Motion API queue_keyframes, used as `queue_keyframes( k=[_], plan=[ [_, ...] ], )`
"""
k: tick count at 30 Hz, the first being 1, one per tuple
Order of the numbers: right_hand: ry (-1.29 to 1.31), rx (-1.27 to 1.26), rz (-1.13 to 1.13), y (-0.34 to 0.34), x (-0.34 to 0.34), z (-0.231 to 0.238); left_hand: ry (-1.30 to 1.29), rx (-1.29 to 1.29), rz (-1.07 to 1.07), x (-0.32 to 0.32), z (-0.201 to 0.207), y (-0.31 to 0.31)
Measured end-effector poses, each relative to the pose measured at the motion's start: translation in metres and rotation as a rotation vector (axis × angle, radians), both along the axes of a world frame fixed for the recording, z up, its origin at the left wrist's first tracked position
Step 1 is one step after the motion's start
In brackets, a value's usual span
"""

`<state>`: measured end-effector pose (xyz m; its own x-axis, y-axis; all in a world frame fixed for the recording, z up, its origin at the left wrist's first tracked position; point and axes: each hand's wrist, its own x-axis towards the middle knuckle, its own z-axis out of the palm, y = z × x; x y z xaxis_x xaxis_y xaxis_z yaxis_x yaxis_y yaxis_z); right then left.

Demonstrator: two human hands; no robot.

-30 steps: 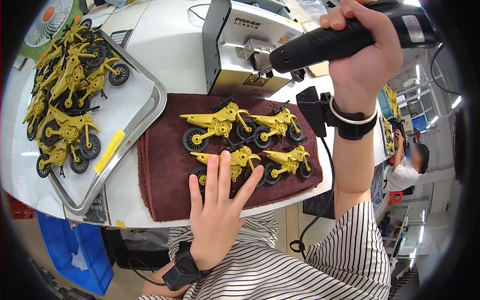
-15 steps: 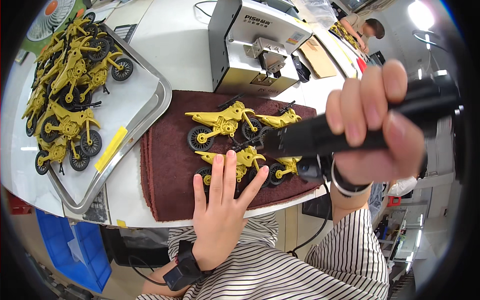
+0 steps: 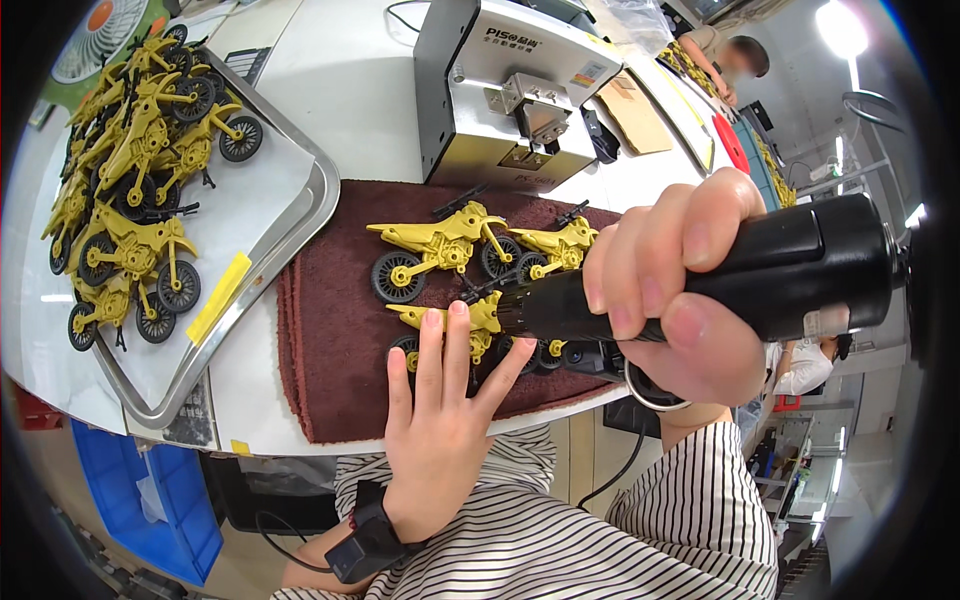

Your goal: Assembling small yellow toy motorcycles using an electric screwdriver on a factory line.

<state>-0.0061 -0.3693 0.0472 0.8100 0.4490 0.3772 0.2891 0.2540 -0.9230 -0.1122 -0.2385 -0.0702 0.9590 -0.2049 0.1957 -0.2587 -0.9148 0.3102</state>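
My left hand rests with fingers spread on the near-left yellow toy motorcycle, fingertips on its body. My right hand is wrapped round a black electric screwdriver, held tilted with its nose over the front end of that same motorcycle. Whether the bit touches it is hidden behind the nose. Beyond lie a second toy motorcycle and a third, on their sides. A fourth, near the right, is mostly covered by the screwdriver. All rest on a dark brown cloth.
A metal tray at the left holds a heap of yellow toy motorcycles. A grey screw-feeding machine stands behind the cloth. Below the table's left edge is a blue bin. Another person works at the far right.
My right hand has brought the screwdriver down and left, its nose now over the near-left motorcycle's front. My left hand has stayed in place.
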Motion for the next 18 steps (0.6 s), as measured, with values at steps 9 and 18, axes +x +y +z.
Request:
queue_keyframes(
  k=[9,18],
  plan=[
    [-0.167,-0.166,0.108,-0.001,0.006,-0.001,-0.019,0.002,0.005,0.000,-0.003,0.000],
    [-0.239,0.247,-0.228,-0.024,0.021,0.050,0.017,0.000,-0.028,0.002,0.004,-0.001]
  ],
)
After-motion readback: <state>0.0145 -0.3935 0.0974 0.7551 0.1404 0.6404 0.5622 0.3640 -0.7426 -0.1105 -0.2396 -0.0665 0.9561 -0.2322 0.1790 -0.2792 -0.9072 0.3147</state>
